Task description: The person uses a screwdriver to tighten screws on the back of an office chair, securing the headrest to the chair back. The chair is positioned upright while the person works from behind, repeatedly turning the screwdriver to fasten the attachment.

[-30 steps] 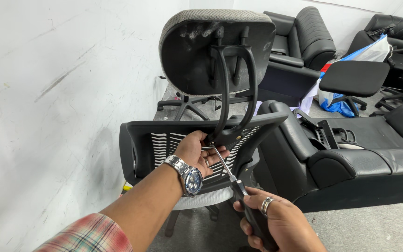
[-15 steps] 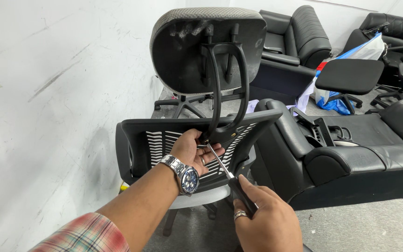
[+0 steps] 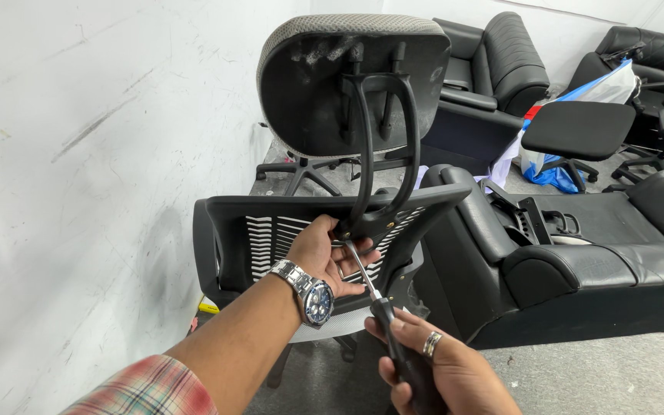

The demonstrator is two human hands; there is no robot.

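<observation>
A black office chair back (image 3: 228, 230) with a striped mesh panel stands before me, and a grey-edged headrest (image 3: 309, 84) rises above it on a curved black bracket (image 3: 363, 138). My left hand (image 3: 323, 253), with a metal wristwatch, grips the chair back's top rail right at the bracket's base. My right hand (image 3: 439, 373), wearing a ring, is closed around the black handle of a screwdriver (image 3: 363, 270). The screwdriver's shaft angles up and left, its tip at a screw at the bracket's base beside my left fingers.
A white scuffed wall (image 3: 78, 154) fills the left. Black leather recliner seats (image 3: 578, 253) sit close on the right, with more (image 3: 493, 54) behind. A loose black seat pad (image 3: 578, 131), a blue and white bag (image 3: 601, 92) and a chair's star base (image 3: 301, 169) lie beyond on grey floor.
My right hand shifted its hold on the screwdriver handle, turning it while the tip stayed at the bracket's base. My left hand kept its grip on the chair back.
</observation>
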